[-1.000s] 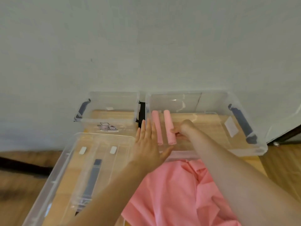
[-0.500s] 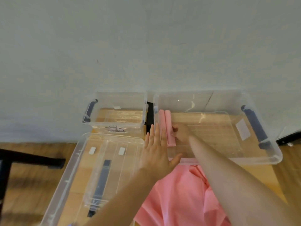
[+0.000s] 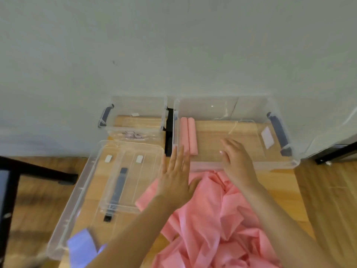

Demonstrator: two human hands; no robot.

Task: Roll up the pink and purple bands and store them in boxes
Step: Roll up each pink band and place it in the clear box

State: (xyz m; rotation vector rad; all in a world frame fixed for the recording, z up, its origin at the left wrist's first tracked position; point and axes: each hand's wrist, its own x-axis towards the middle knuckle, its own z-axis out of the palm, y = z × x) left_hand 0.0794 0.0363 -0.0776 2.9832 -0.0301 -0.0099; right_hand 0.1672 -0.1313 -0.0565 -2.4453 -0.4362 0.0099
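On the wooden worktop [image 3: 278, 182], against the pale wall [image 3: 173, 45], stand three clear plastic boxes. Large box [image 3: 270, 113], far right: holds two rolled pink bands [image 3: 189, 136], lying side by side and touching, packed against its left wall, long axes running away from the viewer. A white label [image 3: 267, 137] lies near its right end, beside a dark blue latch handle [image 3: 279, 132]. Small box [image 3: 135, 105], far left: a few small pale items on its floor, too blurred to identify. Near-left box [image 3: 81, 182]: contains a clear lid or tray with a dark blue strip [image 3: 118, 186] and two white tabs.

Left hand [image 3: 176, 179]: palm down, fingers straight and spread slightly, held over the gap between the near-left box and the large box; fingertips reach the near rim of the large box close to the rolls. Contact with the rim cannot be told. It holds nothing.

Right hand [image 3: 236, 161]: palm down, fingers relaxed and lightly bent, over the near edge of the large box, apart from the rolls and to their right. It holds nothing.

Loose pink bands [image 3: 216, 225]: unrolled, crumpled in a heap on the worktop in front of the large box, beneath both forearms. A pale lilac piece [image 3: 82, 248] shows at the near corner of the near-left box; blurred.
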